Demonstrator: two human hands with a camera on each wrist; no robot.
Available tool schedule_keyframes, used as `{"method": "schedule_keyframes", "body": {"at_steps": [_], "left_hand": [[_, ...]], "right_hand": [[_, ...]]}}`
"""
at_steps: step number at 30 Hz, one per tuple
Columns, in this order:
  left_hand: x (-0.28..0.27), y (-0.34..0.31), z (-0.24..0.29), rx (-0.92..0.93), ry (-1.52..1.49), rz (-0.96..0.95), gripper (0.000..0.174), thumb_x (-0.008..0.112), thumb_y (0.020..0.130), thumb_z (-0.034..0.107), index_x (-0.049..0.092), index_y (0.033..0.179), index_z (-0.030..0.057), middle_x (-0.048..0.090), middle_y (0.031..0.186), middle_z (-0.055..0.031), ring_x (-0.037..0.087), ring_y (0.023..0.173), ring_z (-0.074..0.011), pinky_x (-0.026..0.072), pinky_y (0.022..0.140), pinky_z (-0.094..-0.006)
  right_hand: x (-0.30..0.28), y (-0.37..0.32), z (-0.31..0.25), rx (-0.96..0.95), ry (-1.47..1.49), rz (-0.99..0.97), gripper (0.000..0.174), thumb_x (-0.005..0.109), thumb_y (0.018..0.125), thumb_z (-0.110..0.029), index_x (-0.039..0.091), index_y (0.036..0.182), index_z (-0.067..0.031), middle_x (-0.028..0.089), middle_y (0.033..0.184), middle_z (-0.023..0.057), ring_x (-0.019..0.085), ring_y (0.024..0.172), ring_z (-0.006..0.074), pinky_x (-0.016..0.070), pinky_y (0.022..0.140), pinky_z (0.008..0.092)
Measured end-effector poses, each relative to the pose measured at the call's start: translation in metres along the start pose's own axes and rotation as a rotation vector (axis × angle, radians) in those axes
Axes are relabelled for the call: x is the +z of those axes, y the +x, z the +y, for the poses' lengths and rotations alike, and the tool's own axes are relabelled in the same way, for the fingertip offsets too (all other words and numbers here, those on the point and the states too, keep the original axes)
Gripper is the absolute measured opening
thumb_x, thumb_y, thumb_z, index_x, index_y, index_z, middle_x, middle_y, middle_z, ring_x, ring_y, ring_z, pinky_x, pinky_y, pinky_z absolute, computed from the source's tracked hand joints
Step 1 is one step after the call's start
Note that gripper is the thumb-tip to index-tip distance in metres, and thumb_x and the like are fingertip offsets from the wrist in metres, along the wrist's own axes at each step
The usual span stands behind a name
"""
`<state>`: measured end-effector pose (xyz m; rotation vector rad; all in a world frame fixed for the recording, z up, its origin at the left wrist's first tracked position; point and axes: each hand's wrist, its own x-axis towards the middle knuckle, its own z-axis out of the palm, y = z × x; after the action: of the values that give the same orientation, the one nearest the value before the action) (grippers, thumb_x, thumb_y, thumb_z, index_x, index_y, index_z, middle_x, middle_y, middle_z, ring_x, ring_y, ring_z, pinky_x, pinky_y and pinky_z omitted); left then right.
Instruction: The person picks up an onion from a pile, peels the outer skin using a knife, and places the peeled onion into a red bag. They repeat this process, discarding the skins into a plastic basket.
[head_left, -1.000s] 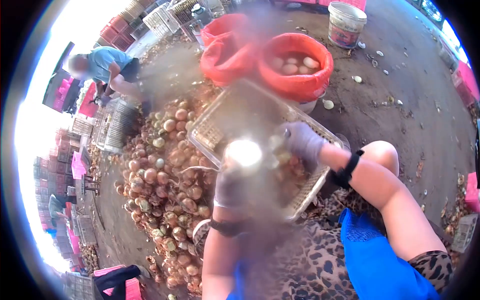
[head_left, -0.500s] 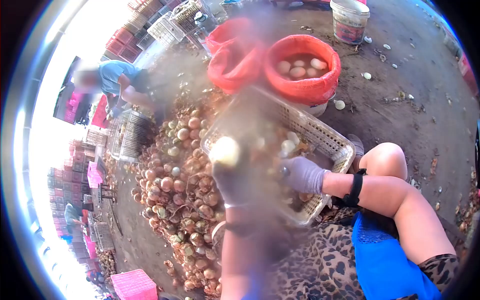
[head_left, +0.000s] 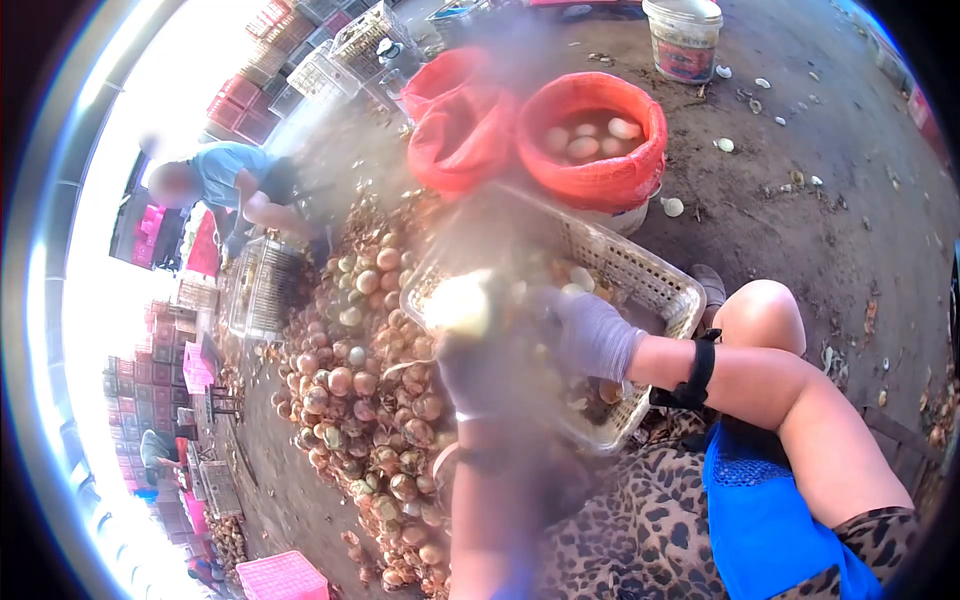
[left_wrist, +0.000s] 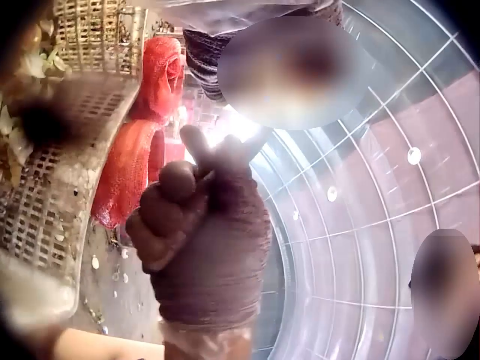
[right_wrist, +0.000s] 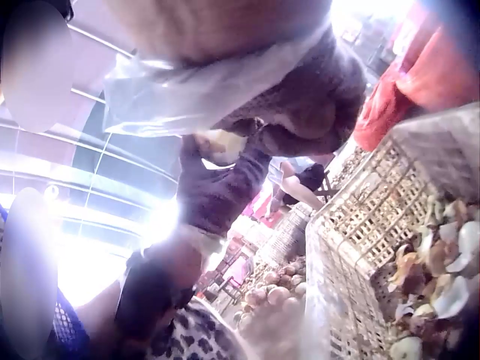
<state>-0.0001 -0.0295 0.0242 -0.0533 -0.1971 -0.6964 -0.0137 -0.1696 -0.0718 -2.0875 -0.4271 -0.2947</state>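
Note:
Gloved left hand (head_left: 475,375) grips a pale onion (head_left: 460,305), which glares brightly in the head view. The right wrist view shows the onion (right_wrist: 223,146) between the left hand's (right_wrist: 217,191) thumb and fingers. My gloved right hand (head_left: 598,335) is over the crate (head_left: 655,280), close to the left hand; blur hides its fingertips. In the right wrist view the right hand (right_wrist: 315,97) has bent fingers beside the onion; whether they hold anything is unclear. From the left wrist, the left hand (left_wrist: 210,232) shows curled fingers. Peels and pale pieces (right_wrist: 450,300) lie in the crate.
A heap of onions (head_left: 370,400) spreads left of the crate. Beyond it stand a red-lined bucket (head_left: 640,165) of peeled onions, a red bag (head_left: 455,140) and a white bucket (head_left: 685,45). Another person (head_left: 225,175) bends by a crate (head_left: 262,285) at the left.
Since a second ago, the right hand has moved down and closer to the left hand. The left hand still holds the onion up. The head view has shifted slightly.

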Motion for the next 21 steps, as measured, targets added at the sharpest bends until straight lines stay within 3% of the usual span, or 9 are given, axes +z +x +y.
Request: {"method": "schedule_keyframes", "body": {"at_steps": [1, 3, 5, 10, 12, 15, 18, 19, 21], "left_hand": [[0.001, 0.003, -0.002, -0.008, -0.002, -0.04, 0.061, 0.065, 0.079, 0.037, 0.049, 0.129, 0.005, 0.051, 0.13, -0.0163, 0.043, 0.126, -0.0345, 0.0308, 0.11, -0.0494], [-0.002, 0.009, -0.003, 0.055, 0.255, -0.108, 0.064, 0.062, 0.08, 0.043, 0.048, 0.129, 0.0047, 0.05, 0.132, -0.0171, 0.043, 0.126, -0.0349, 0.03, 0.109, -0.0503], [-0.011, 0.009, 0.004, 0.129, 0.513, -0.107, 0.068, 0.059, 0.08, 0.049, 0.047, 0.13, 0.0047, 0.049, 0.133, -0.0176, 0.043, 0.126, -0.0353, 0.0283, 0.109, -0.0508], [-0.025, 0.006, 0.013, 0.135, 0.59, 0.129, 0.076, 0.055, 0.079, 0.057, 0.044, 0.133, 0.0037, 0.045, 0.137, -0.0189, 0.041, 0.127, -0.0362, 0.0236, 0.11, -0.048], [-0.022, 0.002, 0.006, 0.053, 0.758, 0.224, 0.082, 0.057, 0.077, 0.058, 0.042, 0.132, 0.0006, 0.049, 0.131, -0.0165, 0.047, 0.12, -0.0309, 0.0332, 0.104, -0.0408], [-0.021, 0.005, 0.002, -0.078, 1.285, 0.449, 0.085, 0.062, 0.072, 0.059, 0.042, 0.131, 0.0008, 0.052, 0.119, -0.0108, 0.053, 0.107, -0.0223, 0.0445, 0.093, -0.0349], [-0.016, 0.008, -0.008, 0.115, 1.44, 0.409, 0.075, 0.069, 0.074, 0.044, 0.042, 0.131, 0.0026, 0.052, 0.118, -0.0115, 0.053, 0.106, -0.0212, 0.0476, 0.088, -0.0333], [-0.006, 0.011, -0.023, 0.177, 1.427, 0.502, 0.07, 0.074, 0.074, 0.018, 0.038, 0.132, 0.0028, 0.051, 0.118, -0.0115, 0.053, 0.105, -0.0194, 0.05, 0.083, -0.0301], [0.012, 0.017, -0.045, 0.188, 1.34, 0.578, 0.07, 0.074, 0.071, 0.008, 0.038, 0.13, 0.0016, 0.051, 0.117, -0.011, 0.053, 0.103, -0.0189, 0.0506, 0.083, -0.0287]], "right_hand": [[-0.015, 0.003, -0.013, -0.105, -0.144, 0.024, 0.03, 0.058, 0.087, -0.026, 0.058, 0.109, -0.0049, 0.061, 0.072, 0.0095, 0.064, 0.071, 0.0269, 0.0504, 0.065, 0.0376], [-0.048, 0.011, -0.045, 0.154, 0.077, -0.018, 0.026, 0.055, 0.09, -0.026, 0.059, 0.106, -0.0056, 0.059, 0.068, 0.0046, 0.062, 0.065, 0.0199, 0.0495, 0.061, 0.0331], [-0.072, 0.023, -0.076, 0.889, 0.812, -0.141, 0.024, 0.053, 0.092, -0.027, 0.061, 0.102, -0.0061, 0.058, 0.066, 0.001, 0.058, 0.06, 0.0128, 0.0479, 0.057, 0.028], [-0.088, 0.024, -0.081, 0.718, 0.782, -0.035, 0.029, 0.057, 0.092, -0.033, 0.065, 0.093, -0.0048, 0.061, 0.069, 0.0017, 0.054, 0.054, 0.0088, 0.0445, 0.049, 0.024], [-0.104, 0.028, -0.101, 0.874, 0.819, -0.086, 0.029, 0.057, 0.091, -0.032, 0.064, 0.094, -0.0036, 0.062, 0.071, 0.0022, 0.056, 0.057, 0.0098, 0.0456, 0.05, 0.0242], [-0.101, 0.023, -0.093, 0.806, 1.02, -0.063, 0.03, 0.058, 0.09, -0.03, 0.061, 0.1, -0.0011, 0.062, 0.075, 0.0038, 0.057, 0.059, 0.0123, 0.0473, 0.051, 0.0245], [-0.097, 0.016, -0.076, 0.793, 1.277, 0.002, 0.032, 0.061, 0.088, -0.024, 0.056, 0.112, -0.0022, 0.062, 0.087, 0.0069, 0.057, 0.062, 0.0146, 0.0475, 0.051, 0.0252], [-0.089, 0.017, -0.069, 0.764, 1.114, 0.087, 0.034, 0.062, 0.087, -0.022, 0.055, 0.114, -0.0031, 0.061, 0.09, 0.0076, 0.057, 0.063, 0.0148, 0.0475, 0.051, 0.0255], [-0.065, 0.019, -0.053, 0.692, 0.794, 0.243, 0.039, 0.064, 0.085, -0.017, 0.052, 0.119, -0.0048, 0.06, 0.096, 0.0089, 0.057, 0.066, 0.0151, 0.0476, 0.051, 0.0262]]}}
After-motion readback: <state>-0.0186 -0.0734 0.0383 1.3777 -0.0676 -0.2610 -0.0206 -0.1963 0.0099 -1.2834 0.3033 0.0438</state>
